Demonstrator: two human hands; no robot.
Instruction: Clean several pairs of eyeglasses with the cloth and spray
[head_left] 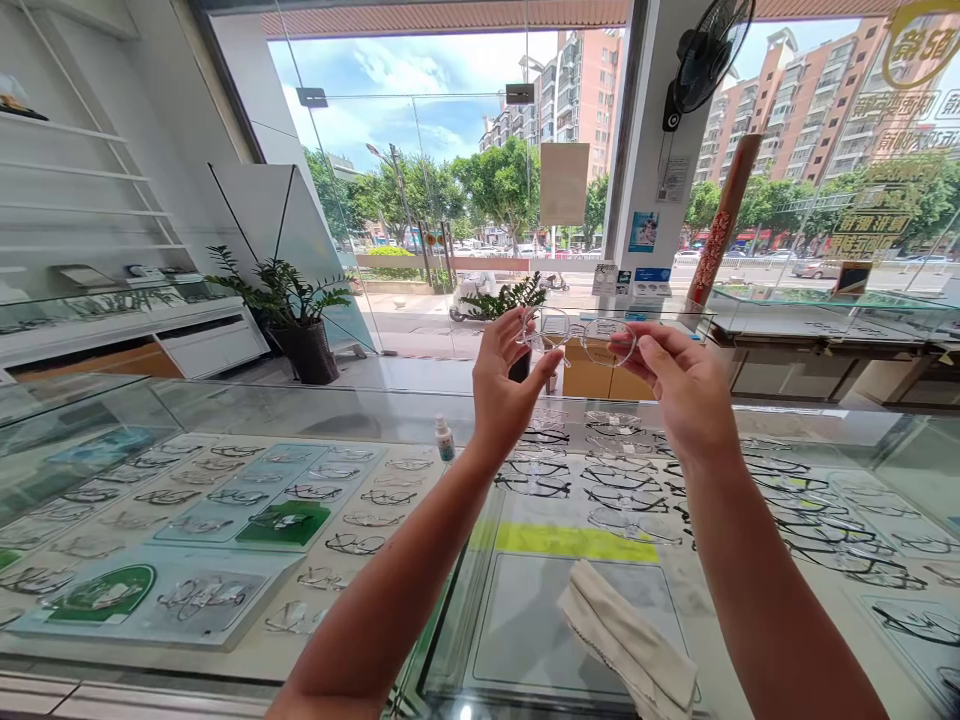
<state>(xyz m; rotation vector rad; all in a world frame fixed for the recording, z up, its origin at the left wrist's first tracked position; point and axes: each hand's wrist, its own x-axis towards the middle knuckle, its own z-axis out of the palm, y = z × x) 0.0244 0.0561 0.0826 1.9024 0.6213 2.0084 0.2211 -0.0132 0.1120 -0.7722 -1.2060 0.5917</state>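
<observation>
Raised above the glass counter, a pair of thin-rimmed eyeglasses [609, 341] is held up toward the bright window. My left hand [504, 375] grips the left side of the frame, thumb stretched below the left lens. At the other end, my right hand [686, 385] pinches the right side between thumb and fingers. A folded cream cleaning cloth [630, 635] lies on the counter below, nearer to me. Left of my left forearm stands a small white spray bottle [444, 440].
Many eyeglasses [626, 470] lie in rows in the glass display case [225, 395]. Potted plants [311, 350] stand beyond it, before a glass door. A black wall fan [709, 60] hangs on the pillar at upper right.
</observation>
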